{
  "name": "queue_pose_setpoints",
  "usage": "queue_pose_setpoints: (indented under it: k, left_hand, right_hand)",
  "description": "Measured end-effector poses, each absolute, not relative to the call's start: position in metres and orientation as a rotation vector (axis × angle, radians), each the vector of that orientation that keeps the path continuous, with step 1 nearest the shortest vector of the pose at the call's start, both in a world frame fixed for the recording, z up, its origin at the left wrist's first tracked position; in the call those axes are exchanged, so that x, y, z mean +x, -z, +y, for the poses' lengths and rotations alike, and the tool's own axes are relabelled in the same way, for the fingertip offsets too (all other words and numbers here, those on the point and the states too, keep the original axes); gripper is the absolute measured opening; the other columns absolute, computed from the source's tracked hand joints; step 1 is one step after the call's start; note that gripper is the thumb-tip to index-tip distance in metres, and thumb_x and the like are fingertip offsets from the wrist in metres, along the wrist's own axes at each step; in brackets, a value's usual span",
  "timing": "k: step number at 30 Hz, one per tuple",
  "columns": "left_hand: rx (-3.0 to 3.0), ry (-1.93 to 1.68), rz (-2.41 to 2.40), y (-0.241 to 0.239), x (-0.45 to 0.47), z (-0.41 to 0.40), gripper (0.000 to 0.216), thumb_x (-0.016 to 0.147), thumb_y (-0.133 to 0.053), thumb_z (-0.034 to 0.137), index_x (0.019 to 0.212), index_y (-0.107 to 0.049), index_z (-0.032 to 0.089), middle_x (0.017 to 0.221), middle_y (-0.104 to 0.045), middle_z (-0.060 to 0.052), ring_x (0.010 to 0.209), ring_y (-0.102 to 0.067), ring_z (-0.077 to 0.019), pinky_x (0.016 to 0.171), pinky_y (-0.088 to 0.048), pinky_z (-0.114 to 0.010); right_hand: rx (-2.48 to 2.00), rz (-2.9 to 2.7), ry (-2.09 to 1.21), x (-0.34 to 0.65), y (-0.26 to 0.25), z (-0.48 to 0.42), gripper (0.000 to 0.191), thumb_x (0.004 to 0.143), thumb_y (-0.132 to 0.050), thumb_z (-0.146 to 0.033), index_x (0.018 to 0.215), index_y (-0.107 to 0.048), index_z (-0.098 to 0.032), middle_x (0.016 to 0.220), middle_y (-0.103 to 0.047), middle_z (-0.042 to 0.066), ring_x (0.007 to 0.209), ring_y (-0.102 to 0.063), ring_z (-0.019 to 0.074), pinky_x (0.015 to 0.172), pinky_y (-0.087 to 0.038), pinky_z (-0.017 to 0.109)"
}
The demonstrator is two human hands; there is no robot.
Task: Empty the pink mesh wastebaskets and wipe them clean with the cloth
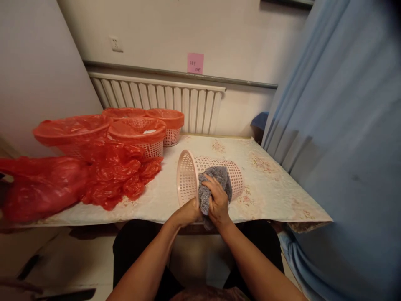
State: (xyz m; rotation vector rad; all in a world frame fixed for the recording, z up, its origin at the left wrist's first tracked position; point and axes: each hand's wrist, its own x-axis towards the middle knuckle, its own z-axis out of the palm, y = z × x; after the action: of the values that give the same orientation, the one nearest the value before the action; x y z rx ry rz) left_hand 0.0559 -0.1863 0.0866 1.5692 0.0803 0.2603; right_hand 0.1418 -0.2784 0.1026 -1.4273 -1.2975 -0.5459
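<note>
i see a pink basket (216, 177) lying on its side at the tabletop (269, 188) near edge, long axis running left-right, mouth left; my right hand (218, 203) presses a grey cloth (216, 184) onto its wall, my left hand (189, 212) grips the rim below.

Tabletop (275, 184) right looks open; red bags (115, 175) crowd left.

A pale pink lattice basket (219, 171) lies on its side at the bench's (269, 188) near edge, mouth turned left. A grey cloth (216, 177) is pressed against its wall, draping down.
</note>
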Motion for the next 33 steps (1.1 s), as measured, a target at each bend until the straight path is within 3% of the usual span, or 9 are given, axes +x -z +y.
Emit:
queue_pose_setpoints:
  k: [6, 13, 19, 23, 29, 33]
  left_hand:
    - [1.636, -0.213, 0.164, -0.072, 0.047, -0.181, 0.048, 0.07, -0.063, 0.017, 0.118, -0.061, 0.013, 0.111, -0.068, -0.007, 0.105, -0.059, -0.0243, 0.102, -0.042, -0.042]
    - [1.659, -0.232, 0.098, -0.074, 0.036, -0.19, 0.039, 0.071, -0.067, 0.02, 0.11, -0.066, 0.016, 0.112, -0.069, -0.006, 0.107, -0.059, -0.0247, 0.108, -0.036, -0.043]
    - [1.361, -0.221, 0.23, -0.103, 0.047, -0.193, 0.04, 0.068, -0.075, 0.029, 0.104, -0.064, 0.014, 0.086, -0.07, -0.004, 0.087, -0.065, -0.022, 0.089, -0.05, -0.039]
    - [1.222, -0.427, 0.235, -0.124, 0.062, -0.198, 0.049, 0.064, -0.08, 0.034, 0.107, -0.064, 0.016, 0.095, -0.071, -0.006, 0.094, -0.064, -0.0235, 0.093, -0.047, -0.038]
    - [1.141, -0.405, 0.246, -0.124, 0.06, -0.203, 0.048, 0.063, -0.081, 0.035, 0.104, -0.064, 0.015, 0.084, -0.072, -0.005, 0.094, -0.065, -0.0255, 0.093, -0.048, -0.039]
    - [1.125, -0.338, 0.228, -0.124, 0.055, -0.204, 0.053, 0.063, -0.082, 0.035, 0.108, -0.063, 0.014, 0.102, -0.073, -0.009, 0.1, -0.065, -0.0275, 0.097, -0.047, -0.043]
  right_hand:
    - [-1.482, -1.328, 0.49, 0.162, -0.136, -0.252, 0.043, 0.079, -0.038, -0.005, 0.114, -0.062, -0.019, 0.125, -0.063, 0.007, 0.121, -0.056, 0.0183, 0.108, -0.041, 0.04]
    - [-1.674, -1.247, 0.394, 0.177, -0.155, -0.24, 0.037, 0.087, -0.041, -0.013, 0.116, -0.061, -0.021, 0.12, -0.066, 0.005, 0.112, -0.059, 0.0199, 0.102, -0.043, 0.036]
    - [-1.672, -1.212, 0.421, 0.174, -0.144, -0.248, 0.038, 0.084, -0.042, -0.011, 0.117, -0.062, -0.018, 0.12, -0.066, 0.007, 0.113, -0.059, 0.0201, 0.102, -0.042, 0.035]
    - [-1.681, -1.208, 0.434, 0.178, -0.141, -0.253, 0.041, 0.082, -0.041, -0.009, 0.116, -0.062, -0.017, 0.12, -0.066, 0.007, 0.113, -0.059, 0.0198, 0.102, -0.043, 0.033]
    - [-1.698, -1.239, 0.358, 0.196, -0.141, -0.26, 0.038, 0.085, -0.041, -0.013, 0.115, -0.063, -0.02, 0.114, -0.068, 0.005, 0.107, -0.061, 0.0187, 0.095, -0.046, 0.031]
    - [-1.889, -1.067, 0.366, 0.237, -0.13, -0.274, 0.034, 0.086, -0.04, -0.017, 0.106, -0.066, -0.02, 0.102, -0.071, 0.005, 0.093, -0.063, 0.0199, 0.085, -0.046, 0.03]
